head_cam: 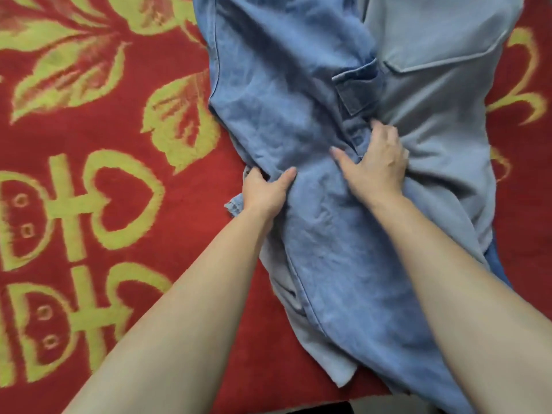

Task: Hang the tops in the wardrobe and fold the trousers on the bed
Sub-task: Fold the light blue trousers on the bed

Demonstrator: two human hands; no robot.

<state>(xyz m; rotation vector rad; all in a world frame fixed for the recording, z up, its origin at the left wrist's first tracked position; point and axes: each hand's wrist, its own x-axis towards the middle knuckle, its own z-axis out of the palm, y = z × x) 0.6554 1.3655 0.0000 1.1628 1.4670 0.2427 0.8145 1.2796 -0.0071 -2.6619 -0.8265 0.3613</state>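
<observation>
A pair of blue denim trousers lies spread lengthwise on the bed, on a red cover with yellow-green patterns. Partly under and beside it on the right lies a paler grey-blue garment with a flap pocket. My left hand pinches the denim's left edge, thumb on top and fingers tucked under the cloth. My right hand grips a bunch of denim at the middle seam, just below a darker pocket flap. Both forearms reach in from the bottom of the view.
The patterned bed cover stretches wide to the left of the clothes and shows as a narrow strip on the right. A dark blue piece of cloth peeks out under the pale garment at the right. The bed's near edge runs along the bottom.
</observation>
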